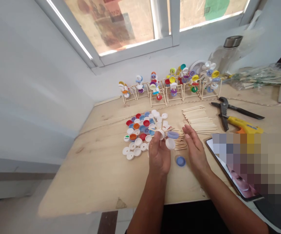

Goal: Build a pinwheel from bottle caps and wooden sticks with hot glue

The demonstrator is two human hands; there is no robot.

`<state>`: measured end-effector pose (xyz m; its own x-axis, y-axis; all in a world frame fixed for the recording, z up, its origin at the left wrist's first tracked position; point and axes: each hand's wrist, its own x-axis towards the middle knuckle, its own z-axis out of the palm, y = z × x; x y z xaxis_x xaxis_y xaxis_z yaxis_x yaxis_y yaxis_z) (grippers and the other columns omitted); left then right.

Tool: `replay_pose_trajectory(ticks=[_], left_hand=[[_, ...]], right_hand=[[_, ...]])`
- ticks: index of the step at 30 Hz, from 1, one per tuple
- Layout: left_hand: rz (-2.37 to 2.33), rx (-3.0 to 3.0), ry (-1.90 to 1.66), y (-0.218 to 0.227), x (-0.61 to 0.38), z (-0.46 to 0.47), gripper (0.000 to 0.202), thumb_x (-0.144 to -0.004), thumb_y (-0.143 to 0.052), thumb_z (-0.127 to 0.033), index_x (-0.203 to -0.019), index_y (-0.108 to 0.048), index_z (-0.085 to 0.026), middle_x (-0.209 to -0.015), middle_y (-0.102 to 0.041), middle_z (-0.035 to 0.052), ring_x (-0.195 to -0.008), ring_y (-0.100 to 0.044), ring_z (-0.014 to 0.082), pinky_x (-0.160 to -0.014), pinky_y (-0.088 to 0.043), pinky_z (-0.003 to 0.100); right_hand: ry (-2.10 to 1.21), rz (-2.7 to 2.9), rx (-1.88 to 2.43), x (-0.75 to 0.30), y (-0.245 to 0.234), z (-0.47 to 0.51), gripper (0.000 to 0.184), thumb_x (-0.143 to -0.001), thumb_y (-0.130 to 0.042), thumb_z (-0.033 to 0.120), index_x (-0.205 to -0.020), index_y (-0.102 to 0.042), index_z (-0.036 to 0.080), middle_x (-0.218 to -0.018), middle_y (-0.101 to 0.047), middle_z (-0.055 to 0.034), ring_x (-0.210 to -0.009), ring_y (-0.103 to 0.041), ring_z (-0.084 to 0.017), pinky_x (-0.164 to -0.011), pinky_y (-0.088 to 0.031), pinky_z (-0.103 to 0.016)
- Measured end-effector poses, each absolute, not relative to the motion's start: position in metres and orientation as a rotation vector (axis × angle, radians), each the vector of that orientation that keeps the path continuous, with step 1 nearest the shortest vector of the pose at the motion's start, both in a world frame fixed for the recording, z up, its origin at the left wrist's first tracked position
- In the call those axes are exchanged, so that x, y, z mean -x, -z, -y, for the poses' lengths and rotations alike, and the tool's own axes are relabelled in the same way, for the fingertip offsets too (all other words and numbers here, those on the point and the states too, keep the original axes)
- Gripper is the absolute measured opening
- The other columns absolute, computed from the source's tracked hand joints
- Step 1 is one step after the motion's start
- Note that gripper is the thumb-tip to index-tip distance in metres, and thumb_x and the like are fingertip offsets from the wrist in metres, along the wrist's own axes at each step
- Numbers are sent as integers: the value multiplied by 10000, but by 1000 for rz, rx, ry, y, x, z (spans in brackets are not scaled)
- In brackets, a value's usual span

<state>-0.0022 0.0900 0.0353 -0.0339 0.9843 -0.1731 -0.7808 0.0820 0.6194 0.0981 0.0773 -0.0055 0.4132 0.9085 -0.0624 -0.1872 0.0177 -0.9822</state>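
Note:
My left hand (160,157) is closed on a small wheel made of wooden sticks and bottle caps (170,143). Its spokes fan out from a white cap, and a lilac and a white cap sit at spoke ends on the right. My right hand (197,152) is just to the right, fingers stretched out and holding nothing. On the table between my wrists lies a single blue bottle cap (180,161). Beyond my left hand spread loose bottle caps (138,142) in white, red, blue and orange. Short wooden sticks (180,144) lie partly hidden behind the wheel.
Stick frames with cap wheels (158,92) line the back. More sticks (200,119) lie in a row, right of the caps. At right are black-handled pliers (224,112), a yellow glue gun (244,125), a phone (224,165), and a glass bottle (228,58).

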Motion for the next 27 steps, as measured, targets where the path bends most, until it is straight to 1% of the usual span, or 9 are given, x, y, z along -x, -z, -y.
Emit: replay_pose_trajectory(ticks=[4,8,12,18,25,27], left_hand=[[-692,-368,-1488,-34,1,-86,227,-720,-737,-382,-798,-706,-171,-926,-725,65,-1000,-650,227,-944,-455,345],[-698,-408,-1515,-32,5,-85,244,-718,-741,-380,-830,-715,-166,-930,-728,70,-988,-654,220,-935,-454,330],[-714,-418,-1526,-31,5,-87,238,-718,-740,-381,-814,-712,-165,-929,-728,75,-991,-654,231,-937,-451,342],[-742,-454,-1484,-25,-3,-88,272,-726,-730,-384,-834,-723,-134,-939,-727,108,-965,-654,233,-913,-462,344],[-723,-436,-1446,-24,-5,-86,264,-751,-703,-382,-864,-729,-145,-946,-726,99,-937,-653,206,-917,-459,328],[-718,-408,-1445,-24,-4,-87,251,-747,-707,-379,-849,-723,-150,-950,-723,94,-939,-653,202,-929,-453,328]], right_hand=[[-1000,713,1246,-100,6,-75,494,-830,-542,459,-1268,-524,233,-1361,-531,-79,-1294,-449,-203,-1127,-276,-433],[-1007,707,1220,-100,9,-74,484,-826,-550,464,-1261,-535,251,-1369,-523,-65,-1295,-446,-206,-1129,-268,-434],[-1010,700,1197,-100,12,-74,481,-825,-552,471,-1260,-539,265,-1369,-525,-57,-1298,-441,-209,-1125,-271,-438],[-1016,694,1193,-100,10,-79,494,-825,-553,486,-1264,-536,260,-1366,-529,-57,-1291,-449,-201,-1123,-276,-425],[-1047,660,1230,-96,5,-81,505,-813,-552,503,-1246,-554,241,-1322,-569,-65,-1279,-464,-211,-1119,-285,-423],[-1047,653,1220,-96,4,-81,510,-815,-552,495,-1255,-547,239,-1316,-574,-67,-1274,-470,-206,-1119,-285,-418]])
